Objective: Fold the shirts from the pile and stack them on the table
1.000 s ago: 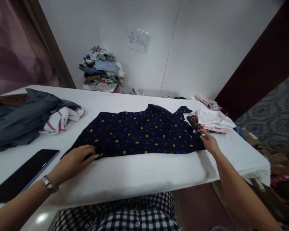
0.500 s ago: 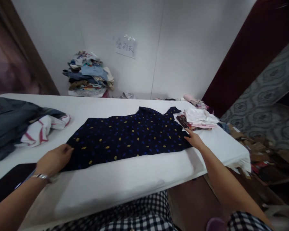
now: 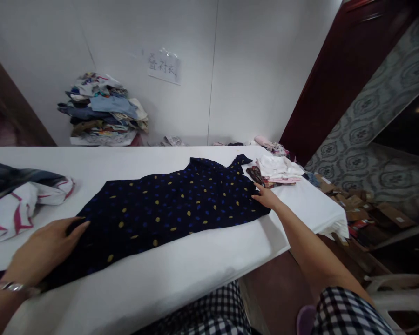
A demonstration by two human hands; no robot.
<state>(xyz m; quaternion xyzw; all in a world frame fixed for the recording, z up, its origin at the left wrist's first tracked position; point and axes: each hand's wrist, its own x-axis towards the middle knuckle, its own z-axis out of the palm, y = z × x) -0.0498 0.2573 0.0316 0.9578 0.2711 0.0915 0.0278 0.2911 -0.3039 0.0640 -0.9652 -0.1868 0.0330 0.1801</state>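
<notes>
A dark navy shirt (image 3: 174, 204) with blue and yellow dots lies flat across the white table (image 3: 181, 274), collar toward the right. My left hand (image 3: 43, 249) rests palm down on the shirt's left end, fingers apart, a bracelet on the wrist. At the shirt's right edge, near the shoulder, my right hand (image 3: 267, 197) presses flat on the cloth. Neither hand grips anything.
A stack of folded clothes (image 3: 277, 168) sits just right of the collar. A white and red striped garment (image 3: 21, 204) over dark cloth lies at the far left. A heap of clothes (image 3: 101, 109) stands against the back wall. Cardboard boxes (image 3: 366, 211) clutter the floor on the right.
The view has swung to the right, so the shirt sits further left in frame. My left hand slid from the hem's lower edge out to the shirt's left end. The dark phone has left the view.
</notes>
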